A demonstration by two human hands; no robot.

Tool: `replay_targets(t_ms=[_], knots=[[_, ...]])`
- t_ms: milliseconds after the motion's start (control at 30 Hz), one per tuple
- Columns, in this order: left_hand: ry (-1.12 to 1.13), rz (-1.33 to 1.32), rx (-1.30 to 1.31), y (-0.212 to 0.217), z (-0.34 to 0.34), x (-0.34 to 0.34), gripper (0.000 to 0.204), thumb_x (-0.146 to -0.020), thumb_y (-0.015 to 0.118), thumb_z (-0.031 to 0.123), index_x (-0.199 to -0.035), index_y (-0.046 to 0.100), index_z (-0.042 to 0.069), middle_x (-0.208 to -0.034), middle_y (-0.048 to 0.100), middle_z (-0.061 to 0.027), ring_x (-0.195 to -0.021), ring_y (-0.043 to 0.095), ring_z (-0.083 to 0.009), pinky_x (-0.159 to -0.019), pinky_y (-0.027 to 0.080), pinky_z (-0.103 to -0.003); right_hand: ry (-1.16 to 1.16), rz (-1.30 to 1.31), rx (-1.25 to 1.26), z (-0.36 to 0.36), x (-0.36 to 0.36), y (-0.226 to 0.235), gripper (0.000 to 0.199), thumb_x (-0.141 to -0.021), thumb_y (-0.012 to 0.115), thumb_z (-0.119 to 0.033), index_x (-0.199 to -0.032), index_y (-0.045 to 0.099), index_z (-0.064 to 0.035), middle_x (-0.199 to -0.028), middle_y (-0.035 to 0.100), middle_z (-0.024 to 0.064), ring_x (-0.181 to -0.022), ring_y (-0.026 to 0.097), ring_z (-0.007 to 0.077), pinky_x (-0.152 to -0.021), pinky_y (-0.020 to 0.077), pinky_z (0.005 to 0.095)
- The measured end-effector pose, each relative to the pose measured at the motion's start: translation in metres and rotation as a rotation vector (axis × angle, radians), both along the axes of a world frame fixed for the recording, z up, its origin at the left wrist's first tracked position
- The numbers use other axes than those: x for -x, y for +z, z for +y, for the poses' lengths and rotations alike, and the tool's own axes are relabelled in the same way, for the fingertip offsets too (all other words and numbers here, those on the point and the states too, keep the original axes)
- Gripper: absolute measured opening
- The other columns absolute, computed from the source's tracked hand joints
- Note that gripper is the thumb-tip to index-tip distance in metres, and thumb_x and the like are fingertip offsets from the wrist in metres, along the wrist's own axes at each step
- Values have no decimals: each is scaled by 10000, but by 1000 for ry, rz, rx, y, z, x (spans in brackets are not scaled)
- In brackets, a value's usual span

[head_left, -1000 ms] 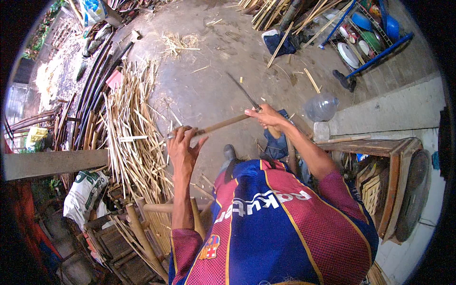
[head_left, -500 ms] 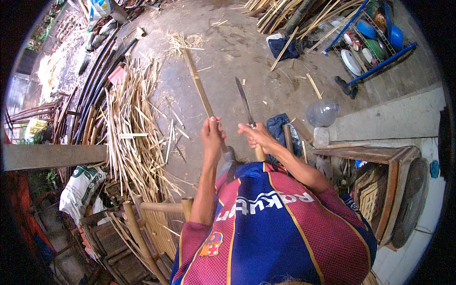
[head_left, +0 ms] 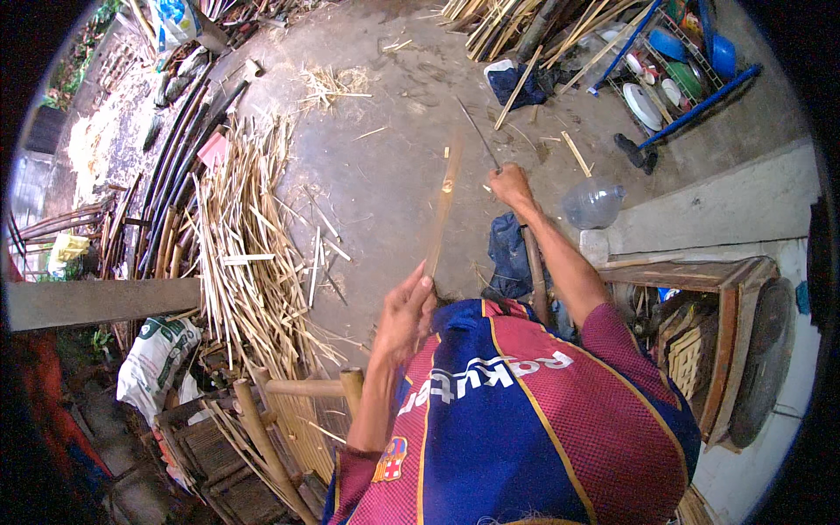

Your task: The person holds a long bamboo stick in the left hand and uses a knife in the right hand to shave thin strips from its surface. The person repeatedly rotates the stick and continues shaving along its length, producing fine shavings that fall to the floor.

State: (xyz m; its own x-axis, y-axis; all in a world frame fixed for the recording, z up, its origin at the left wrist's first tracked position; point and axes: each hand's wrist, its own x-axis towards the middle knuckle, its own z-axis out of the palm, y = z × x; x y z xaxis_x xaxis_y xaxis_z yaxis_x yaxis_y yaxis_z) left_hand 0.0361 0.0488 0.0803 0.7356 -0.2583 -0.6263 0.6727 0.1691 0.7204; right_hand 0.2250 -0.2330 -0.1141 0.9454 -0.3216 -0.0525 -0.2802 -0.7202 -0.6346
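Left hand (head_left: pixel 404 313) grips bamboo strip (head_left: pixel 444 206) at its base; right hand (head_left: pixel 510 185) clenches knife (head_left: pixel 477 131). Strip likely stiff, light, splintery.

Soft, even daylight here, no harsh shadows or glare on the concrete floor (head_left: pixel 385 175). Heavy fisheye warp with a black vignette around the rim, edges go mushy. The bamboo strip (head_left: pixel 442 206) looks slightly motion-blurred.

One bamboo stick (head_left: pixel 444 203), one knife (head_left: pixel 478 133), one clear jug (head_left: pixel 593 202) right of the knife, one white sack (head_left: pixel 150 360), two hands.
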Motion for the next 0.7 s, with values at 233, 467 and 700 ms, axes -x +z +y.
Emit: replay_targets(t_ms=[233,467,700], knots=[[41,-290,-362,-71,17,-13,402,-996,575,263,-1345,561,63,-700,529,32,-476,393,-30,-409,293,-201,589,234,-36,61,75,71,255,-823,637,-217,-920,718,5,-758,661,276,-740,687,430,-694,532,516],[28,-479,-773,-65,9,-14,295,-970,598,247,-1132,713,29,-763,628,-22,-677,536,-98,-579,438,-294,730,218,91,86,101,81,281,-792,604,-193,-1004,711,-43,-809,674,263,-779,673,439,-713,536,529],[27,-270,-711,-55,14,20,364,-971,620,284,-1204,679,11,-900,682,-53,-794,561,-100,-703,485,-317,216,120,183,-23,12,26,297,-835,633,-244,-871,714,39,-830,671,282,-798,683,431,-722,545,499]])
